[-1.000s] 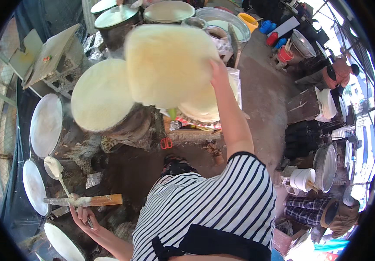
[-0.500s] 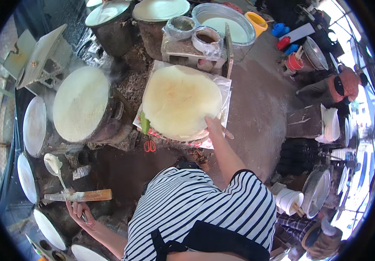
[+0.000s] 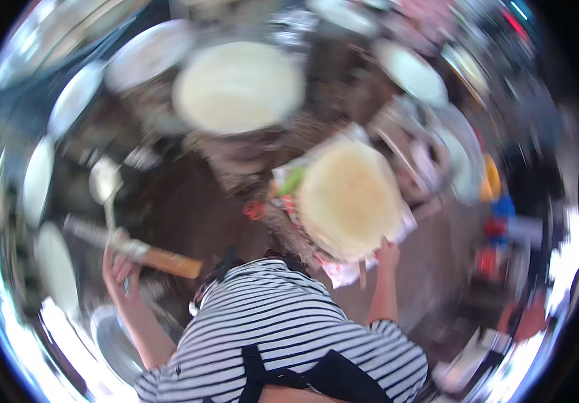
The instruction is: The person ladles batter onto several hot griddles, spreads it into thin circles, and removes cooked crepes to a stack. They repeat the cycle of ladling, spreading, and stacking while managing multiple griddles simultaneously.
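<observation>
My left hand (image 3: 123, 270) is closed round a long flat scraper with a wooden handle (image 3: 172, 260) and a ladle (image 3: 105, 183) coated with pale batter. The ladle's bowl points away from me, and its handle runs down to my fingers. At the near right edge of a stack of large, thin round flatbreads (image 3: 350, 198), my right hand (image 3: 387, 254) touches the rim; its fingers are smeared by motion. White and red printed sheeting lies under the stack, and a green leaf (image 3: 293, 181) sticks out on its left.
A round griddle with a pale sheet (image 3: 239, 87) stands beyond the stack, and several more round griddles curve along the left. Red scissor handles (image 3: 254, 210) lie left of the stack. A yellow container (image 3: 491, 178) and a wide basin (image 3: 460, 158) stand at the right.
The whole view has swung leftward and blurred, so the stack and griddle sit farther right. My left hand still holds the ladle and scraper; my right hand stays at the flatbreads' edge.
</observation>
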Demonstrator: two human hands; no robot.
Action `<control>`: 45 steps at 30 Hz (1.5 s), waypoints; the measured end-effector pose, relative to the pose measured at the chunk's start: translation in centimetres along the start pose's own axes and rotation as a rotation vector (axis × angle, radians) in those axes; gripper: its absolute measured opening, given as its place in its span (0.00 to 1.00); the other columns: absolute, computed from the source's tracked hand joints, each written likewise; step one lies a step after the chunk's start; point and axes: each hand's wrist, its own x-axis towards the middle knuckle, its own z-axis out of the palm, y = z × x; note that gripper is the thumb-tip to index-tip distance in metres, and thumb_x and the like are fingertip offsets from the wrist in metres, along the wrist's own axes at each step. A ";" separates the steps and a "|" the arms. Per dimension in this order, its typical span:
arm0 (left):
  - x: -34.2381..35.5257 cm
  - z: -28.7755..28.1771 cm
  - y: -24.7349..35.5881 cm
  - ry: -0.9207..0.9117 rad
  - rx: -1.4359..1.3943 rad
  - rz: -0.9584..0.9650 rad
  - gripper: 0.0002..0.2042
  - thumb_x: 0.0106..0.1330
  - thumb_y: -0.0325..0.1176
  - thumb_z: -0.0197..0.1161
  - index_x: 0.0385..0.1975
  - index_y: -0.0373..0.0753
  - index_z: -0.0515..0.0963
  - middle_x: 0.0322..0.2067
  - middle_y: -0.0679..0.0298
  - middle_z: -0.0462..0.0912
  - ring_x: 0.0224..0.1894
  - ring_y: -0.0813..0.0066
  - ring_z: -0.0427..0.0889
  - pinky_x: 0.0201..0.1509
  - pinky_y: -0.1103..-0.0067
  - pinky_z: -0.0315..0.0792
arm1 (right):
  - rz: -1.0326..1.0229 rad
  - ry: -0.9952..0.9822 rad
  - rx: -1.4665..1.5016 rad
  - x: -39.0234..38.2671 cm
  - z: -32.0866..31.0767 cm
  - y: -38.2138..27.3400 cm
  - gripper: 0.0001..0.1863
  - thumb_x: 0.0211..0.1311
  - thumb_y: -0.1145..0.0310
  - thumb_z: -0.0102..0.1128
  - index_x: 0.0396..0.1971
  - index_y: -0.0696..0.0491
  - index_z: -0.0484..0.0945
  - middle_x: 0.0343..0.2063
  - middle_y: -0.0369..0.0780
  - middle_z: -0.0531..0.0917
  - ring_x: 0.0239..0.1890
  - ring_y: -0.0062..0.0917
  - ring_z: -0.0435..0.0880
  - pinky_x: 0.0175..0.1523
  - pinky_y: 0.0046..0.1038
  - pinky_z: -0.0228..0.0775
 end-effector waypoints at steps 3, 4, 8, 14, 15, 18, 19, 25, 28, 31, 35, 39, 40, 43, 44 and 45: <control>-1.5 -1.3 -1.3 -0.023 -0.147 -0.062 0.15 0.69 0.37 0.47 0.47 0.32 0.67 0.13 0.76 0.60 0.09 0.93 0.54 0.08 0.94 0.49 | -0.296 -0.217 0.179 3.2 7.3 -8.5 0.15 0.60 0.61 0.50 0.35 0.59 0.74 0.16 0.39 0.77 0.15 0.22 0.75 0.17 0.24 0.64; -1.8 -2.6 -1.5 -0.092 -0.236 -0.087 0.15 0.69 0.37 0.48 0.45 0.31 0.67 0.13 0.76 0.60 0.09 0.93 0.54 0.08 0.93 0.49 | -0.406 -0.336 0.114 2.2 10.8 -12.4 0.15 0.61 0.61 0.50 0.36 0.58 0.73 0.17 0.39 0.77 0.15 0.20 0.74 0.16 0.22 0.62; -4.0 -5.5 -1.7 0.275 -0.136 0.053 0.17 0.69 0.37 0.45 0.46 0.28 0.68 0.10 0.77 0.57 0.08 0.91 0.55 0.07 0.92 0.49 | -0.585 -1.178 0.078 -14.8 25.0 -26.7 0.14 0.64 0.62 0.48 0.42 0.56 0.73 0.27 0.41 0.81 0.26 0.22 0.80 0.29 0.19 0.72; -7.0 -14.3 -3.5 0.601 -0.310 0.249 0.17 0.68 0.38 0.44 0.45 0.30 0.72 0.12 0.75 0.62 0.10 0.89 0.59 0.08 0.90 0.49 | -0.312 -2.307 -0.754 -42.6 30.9 -26.3 0.15 0.65 0.65 0.47 0.46 0.59 0.70 0.31 0.43 0.81 0.31 0.27 0.82 0.34 0.23 0.75; -7.2 -17.1 -3.9 0.631 -0.332 0.319 0.17 0.68 0.38 0.45 0.46 0.31 0.72 0.12 0.75 0.62 0.10 0.88 0.59 0.08 0.89 0.49 | -0.309 -2.342 -0.933 -45.1 33.3 -25.3 0.14 0.65 0.65 0.47 0.44 0.58 0.70 0.28 0.42 0.80 0.28 0.25 0.81 0.30 0.22 0.74; -9.6 -25.1 -3.5 0.713 -0.416 0.378 0.14 0.67 0.38 0.47 0.43 0.34 0.72 0.11 0.74 0.64 0.10 0.87 0.61 0.07 0.88 0.51 | -0.320 -2.286 -1.242 -52.3 39.3 -20.9 0.08 0.64 0.67 0.48 0.36 0.56 0.70 0.20 0.35 0.76 0.16 0.17 0.75 0.17 0.18 0.66; -10.1 -30.0 -2.0 0.892 -0.463 0.432 0.11 0.67 0.37 0.48 0.38 0.36 0.70 0.12 0.73 0.67 0.10 0.86 0.62 0.08 0.89 0.54 | -0.520 -2.228 -1.270 -57.1 41.1 -20.3 0.08 0.63 0.67 0.49 0.35 0.56 0.70 0.20 0.35 0.76 0.15 0.16 0.74 0.17 0.17 0.65; -10.4 -42.2 -4.6 1.102 -0.641 0.437 0.10 0.66 0.36 0.48 0.35 0.35 0.68 0.27 0.62 0.75 0.13 0.86 0.66 0.09 0.89 0.59 | -2.702 -1.227 -1.262 -67.1 55.6 -17.4 0.10 0.54 0.70 0.49 0.34 0.58 0.75 0.29 0.46 0.82 0.30 0.36 0.83 0.31 0.34 0.74; -10.7 -45.2 -4.9 1.170 -0.620 0.350 0.11 0.66 0.37 0.50 0.36 0.34 0.67 0.23 0.62 0.75 0.12 0.83 0.67 0.08 0.86 0.60 | -2.967 -1.201 -1.467 -72.5 54.9 -14.5 0.09 0.51 0.72 0.51 0.26 0.56 0.81 0.30 0.45 0.82 0.33 0.36 0.83 0.36 0.35 0.75; -10.8 -46.8 -4.1 1.244 -0.592 0.269 0.12 0.64 0.38 0.51 0.34 0.33 0.68 0.14 0.63 0.71 0.09 0.78 0.66 0.07 0.82 0.58 | -2.962 -1.335 -1.498 -75.3 56.0 -11.9 0.09 0.52 0.73 0.49 0.27 0.56 0.81 0.29 0.46 0.82 0.33 0.37 0.83 0.37 0.36 0.75; -8.2 -49.9 -5.5 1.446 -0.388 0.275 0.11 0.62 0.35 0.50 0.30 0.30 0.68 0.10 0.59 0.69 0.07 0.72 0.69 0.06 0.77 0.59 | -2.778 -1.310 -1.377 -76.0 58.7 -12.7 0.10 0.54 0.73 0.48 0.28 0.57 0.80 0.29 0.47 0.82 0.34 0.38 0.83 0.38 0.37 0.75; -4.1 -53.5 -10.0 1.436 -0.153 0.076 0.09 0.60 0.29 0.47 0.29 0.27 0.66 0.10 0.51 0.71 0.07 0.63 0.71 0.06 0.70 0.64 | -2.650 -1.252 -1.596 -74.0 57.5 -13.6 0.10 0.53 0.73 0.47 0.29 0.58 0.79 0.32 0.49 0.82 0.36 0.40 0.82 0.41 0.38 0.74; -3.5 -53.9 -10.1 1.395 -0.113 0.033 0.08 0.60 0.29 0.46 0.29 0.27 0.66 0.10 0.50 0.71 0.07 0.62 0.71 0.06 0.69 0.64 | -2.622 -1.282 -1.628 -73.8 57.4 -13.2 0.10 0.53 0.74 0.48 0.30 0.59 0.79 0.32 0.49 0.82 0.36 0.41 0.82 0.42 0.39 0.74; -1.0 -50.4 -7.0 1.380 -0.393 0.135 0.07 0.60 0.28 0.45 0.26 0.29 0.66 0.11 0.56 0.70 0.08 0.65 0.70 0.07 0.74 0.63 | -2.360 -1.598 -1.677 -70.7 58.4 -11.3 0.12 0.50 0.74 0.50 0.32 0.61 0.78 0.34 0.54 0.80 0.40 0.48 0.78 0.46 0.42 0.71; -1.0 -49.2 -5.9 1.328 -0.528 0.168 0.07 0.60 0.28 0.46 0.26 0.30 0.66 0.11 0.57 0.70 0.08 0.66 0.69 0.08 0.75 0.62 | -2.320 -1.613 -1.662 -70.0 58.5 -11.4 0.12 0.50 0.74 0.49 0.33 0.61 0.78 0.34 0.54 0.79 0.40 0.48 0.78 0.46 0.42 0.71; -1.5 -48.3 -4.6 1.246 -0.649 0.173 0.06 0.62 0.29 0.46 0.26 0.34 0.66 0.14 0.64 0.68 0.10 0.74 0.66 0.10 0.80 0.61 | -2.315 -1.660 -1.629 -69.1 58.6 -12.0 0.12 0.50 0.73 0.48 0.33 0.61 0.78 0.33 0.54 0.79 0.40 0.48 0.78 0.46 0.42 0.71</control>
